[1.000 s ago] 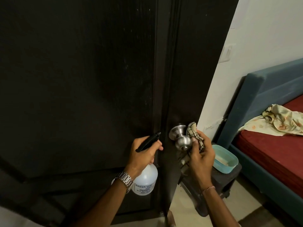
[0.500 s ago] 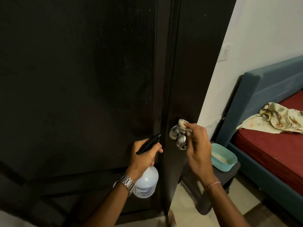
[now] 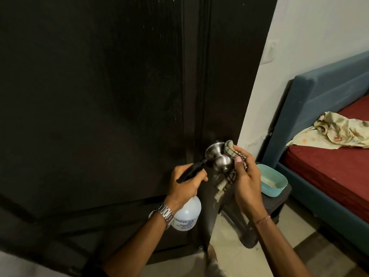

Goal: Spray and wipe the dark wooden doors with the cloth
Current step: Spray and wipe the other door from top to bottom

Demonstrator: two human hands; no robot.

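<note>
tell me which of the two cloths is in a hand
The checked cloth, gripped by the right hand beside the door knob; the floral cloth lies loose on the bed.

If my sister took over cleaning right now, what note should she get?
Left hand grips the spray bottle, its nozzle near the steel door knob.
Right hand holds the checked cloth against the knob's right side.
Done: the knob is being wiped on the dark wooden door.
Left: pale specks show on the upper panel; spray and wipe there.
</note>
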